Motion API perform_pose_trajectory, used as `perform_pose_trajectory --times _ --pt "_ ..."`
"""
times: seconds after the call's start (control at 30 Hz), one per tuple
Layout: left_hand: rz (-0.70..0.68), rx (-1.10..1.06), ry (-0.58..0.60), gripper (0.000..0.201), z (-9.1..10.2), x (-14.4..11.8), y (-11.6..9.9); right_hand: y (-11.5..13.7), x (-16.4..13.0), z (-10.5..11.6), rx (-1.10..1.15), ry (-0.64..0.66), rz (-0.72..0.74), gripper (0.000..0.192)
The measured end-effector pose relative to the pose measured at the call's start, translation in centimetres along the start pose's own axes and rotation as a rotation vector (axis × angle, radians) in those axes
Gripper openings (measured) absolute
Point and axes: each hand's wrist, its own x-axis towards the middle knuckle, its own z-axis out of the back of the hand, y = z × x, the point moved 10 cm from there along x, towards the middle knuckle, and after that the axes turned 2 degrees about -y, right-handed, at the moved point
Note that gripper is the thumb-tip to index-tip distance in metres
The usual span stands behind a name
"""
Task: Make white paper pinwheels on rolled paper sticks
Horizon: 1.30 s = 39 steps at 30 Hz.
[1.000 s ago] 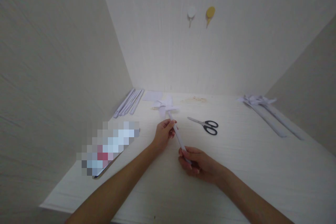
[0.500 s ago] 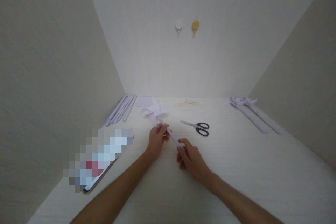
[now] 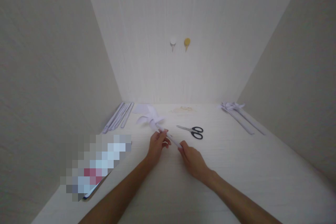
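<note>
Both hands hold one white paper pinwheel (image 3: 151, 118) by its stick (image 3: 173, 140), over the middle of the table. My left hand (image 3: 158, 143) pinches the stick just below the curled blades. Further down, my right hand (image 3: 193, 157) is closed around the lower end, which its fingers hide. The blades point away from me and to the left. Beyond my right hand lie scissors (image 3: 193, 131) with black handles, their blades pointing left.
Several rolled paper sticks (image 3: 118, 117) lie at the back left, beside a flat paper sheet (image 3: 140, 108). More pinwheels (image 3: 237, 115) rest at the back right. A phone (image 3: 102, 168) with a blurred screen is at the left. Two hooks (image 3: 187, 42) hang on the back wall.
My view has tilted up and shifted slightly right. My right hand's fingers have closed further around the stick's lower end. The left hand keeps its pinch.
</note>
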Motion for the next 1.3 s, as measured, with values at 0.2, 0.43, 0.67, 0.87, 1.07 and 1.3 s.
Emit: perform_pose_trajectory --times 0.2,0.43,0.67,0.87,1.07,1.3 --pt "0.068 0.037 0.069 0.029 -0.6 -0.3 0.9 -3.5 0.8 3.1 -0.014 -0.115 -0.047 0.022" --pt "0.097 0.070 0.078 0.024 -0.7 0.0 1.4 -13.4 0.7 9.4 -0.244 -0.276 -0.238 0.023" --pt "0.115 0.081 0.074 0.024 -0.6 0.0 1.5 -21.2 0.6 11.0 -0.338 -0.368 -0.385 0.026" --pt "0.129 0.079 0.074 0.023 -0.7 0.0 1.6 -24.3 1.9 10.1 -0.357 -0.392 -0.497 0.027" --pt "0.135 0.098 0.072 0.022 -0.7 0.1 1.6 -25.2 2.5 10.0 -0.345 -0.419 -0.558 0.030" --pt "0.134 0.090 0.086 0.021 -0.8 0.1 1.7 -24.9 2.6 10.3 -0.364 -0.426 -0.571 0.029"
